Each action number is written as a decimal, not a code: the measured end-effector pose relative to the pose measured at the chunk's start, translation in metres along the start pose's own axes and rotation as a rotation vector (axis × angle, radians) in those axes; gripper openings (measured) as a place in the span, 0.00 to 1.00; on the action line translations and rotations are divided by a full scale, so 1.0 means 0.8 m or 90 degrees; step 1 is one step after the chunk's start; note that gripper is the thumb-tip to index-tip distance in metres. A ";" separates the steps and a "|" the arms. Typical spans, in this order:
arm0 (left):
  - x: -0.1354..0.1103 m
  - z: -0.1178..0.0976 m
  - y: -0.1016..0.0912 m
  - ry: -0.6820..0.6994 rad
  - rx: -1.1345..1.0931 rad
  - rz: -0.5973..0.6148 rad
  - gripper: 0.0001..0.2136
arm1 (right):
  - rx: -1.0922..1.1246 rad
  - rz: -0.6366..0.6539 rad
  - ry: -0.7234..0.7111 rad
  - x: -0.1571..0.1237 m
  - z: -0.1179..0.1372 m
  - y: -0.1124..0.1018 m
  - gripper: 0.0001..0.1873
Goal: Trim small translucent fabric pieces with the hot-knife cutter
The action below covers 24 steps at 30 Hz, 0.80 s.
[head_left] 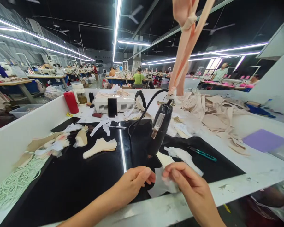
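Observation:
My left hand [139,180] hovers over the near part of the black mat [85,189], thumb pressed to curled fingers; anything between them is hidden. To its right, my right hand [191,186] pinches at a thin white translucent piece [159,184], its fingertips slightly blurred. Partly beneath this piece lies a cream fabric piece [165,159]. Just beyond my hands a black corded tool [159,129] hangs from peach fabric strips [183,53], its lower end close to the mat. Another cream piece [100,148] lies farther left.
Teal thread snips [204,154] and a white scrap [184,157] lie right. Beige fabric [215,110] is heaped at back right, near a purple sheet [265,140]. Pale green cord [19,179] is piled left. A phone [112,107] leans on a white box [100,103].

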State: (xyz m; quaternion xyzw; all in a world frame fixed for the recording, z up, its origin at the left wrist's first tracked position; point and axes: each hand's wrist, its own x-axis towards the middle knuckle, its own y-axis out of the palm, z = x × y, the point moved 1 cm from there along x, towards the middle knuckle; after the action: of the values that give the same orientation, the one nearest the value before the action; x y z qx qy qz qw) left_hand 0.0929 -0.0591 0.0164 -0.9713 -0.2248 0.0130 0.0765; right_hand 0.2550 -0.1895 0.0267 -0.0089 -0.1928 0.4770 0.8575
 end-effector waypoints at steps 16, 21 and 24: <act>-0.030 0.005 -0.042 -0.153 -0.185 -0.120 0.22 | 0.013 0.056 0.212 -0.020 -0.028 0.038 0.19; -0.042 0.012 -0.057 -0.173 -0.101 -0.146 0.18 | -0.032 0.084 0.212 -0.023 -0.039 0.053 0.14; -0.047 0.013 -0.066 -0.181 -0.066 -0.167 0.16 | -0.100 0.088 0.148 -0.020 -0.037 0.064 0.12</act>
State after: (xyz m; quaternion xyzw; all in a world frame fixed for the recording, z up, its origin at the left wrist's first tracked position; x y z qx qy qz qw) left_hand 0.0356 -0.0270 0.0141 -0.9247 -0.3584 0.1284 -0.0048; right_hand 0.2161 -0.1699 -0.0161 -0.1445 -0.1282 0.5142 0.8356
